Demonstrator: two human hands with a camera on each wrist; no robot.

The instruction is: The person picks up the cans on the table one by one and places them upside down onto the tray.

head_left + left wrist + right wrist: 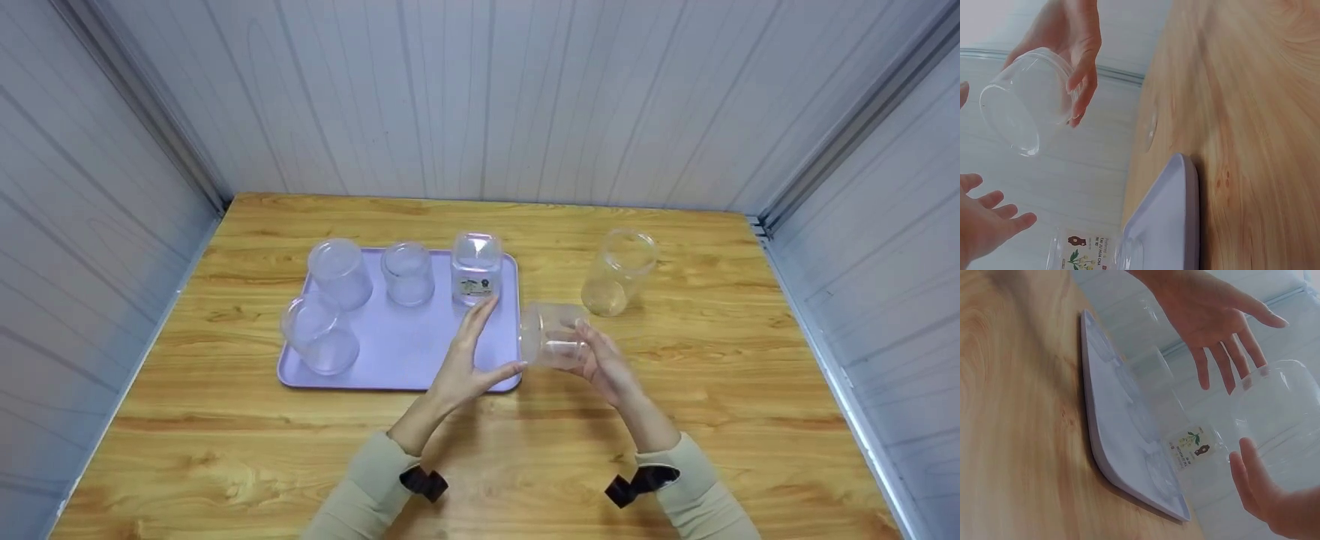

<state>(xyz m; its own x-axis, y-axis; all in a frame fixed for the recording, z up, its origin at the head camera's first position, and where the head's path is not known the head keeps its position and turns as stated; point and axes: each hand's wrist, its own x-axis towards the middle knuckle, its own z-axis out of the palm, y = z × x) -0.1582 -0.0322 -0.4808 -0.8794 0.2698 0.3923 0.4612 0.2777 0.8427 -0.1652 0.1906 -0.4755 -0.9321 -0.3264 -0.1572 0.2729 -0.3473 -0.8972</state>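
My right hand (606, 366) grips a clear plastic jar (553, 335) by one end, holding it on its side above the table, just off the tray's right edge. My left hand (466, 366) is spread, thumb and fingers apart, with the thumb tip near the jar's other end in the head view. In the left wrist view the held jar (1027, 104) shows a round base turned toward the left hand. Beyond the left fingertips a square clear jar (477, 268) with a printed label stands at the back right of the lilac tray (405, 352).
Also on the tray are a small clear jar (408, 274) at the back and two larger ones, one back left (340, 274) and one front left (321, 334). A tall clear jar (619, 271) stands on the wooden table (720, 360) right of the tray. Pale panels wall the table in.
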